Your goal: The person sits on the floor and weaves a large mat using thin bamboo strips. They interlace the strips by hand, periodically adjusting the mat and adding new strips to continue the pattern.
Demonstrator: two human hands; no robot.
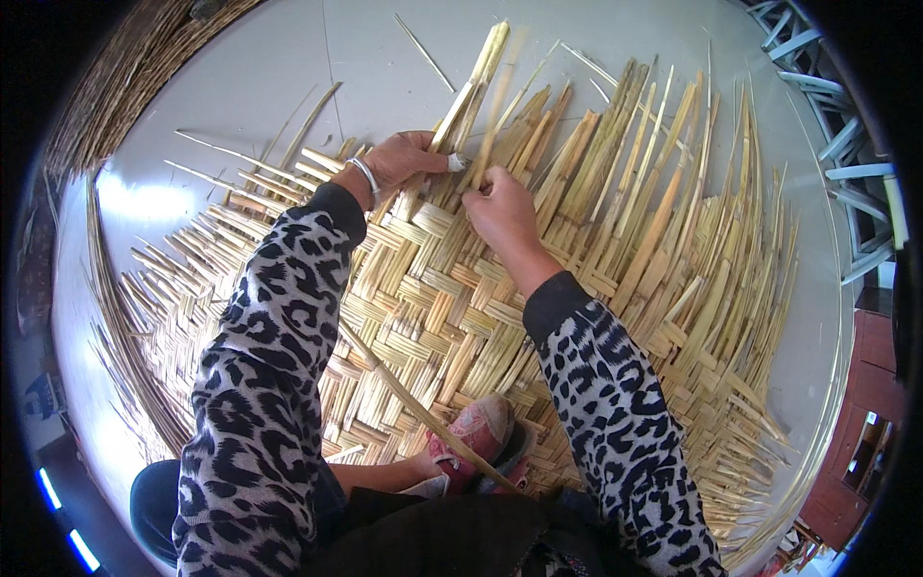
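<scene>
Head view showed the left hand (399, 159) and right hand (500, 207) with fingers pinching flat reed strips (471, 91) at the far edge of a woven mat (433, 308) on the floor (260, 87). Strips looked light, stiff, springy and likely brittle; best gripped low, near the weave.

Floor (250, 87): pale grey, smooth and glossy, with a thin straight seam running up near the top middle.
Light: daylight, with a soft bright glare on the floor at the left (144, 204).
Top right: a light-blue metal frame (846, 144) of bars and rungs stands at the edge of the floor; what kind of furniture it is cannot be told.
Lower right: reddish-brown wooden furniture (860, 413), like a cabinet or door, with a small bright opening in it.
Upper left: a heap of dry brownish stalks (115, 87) curves along the floor's rim.
Lower left: dark edge with two short blue glowing strips (58, 510).
</scene>
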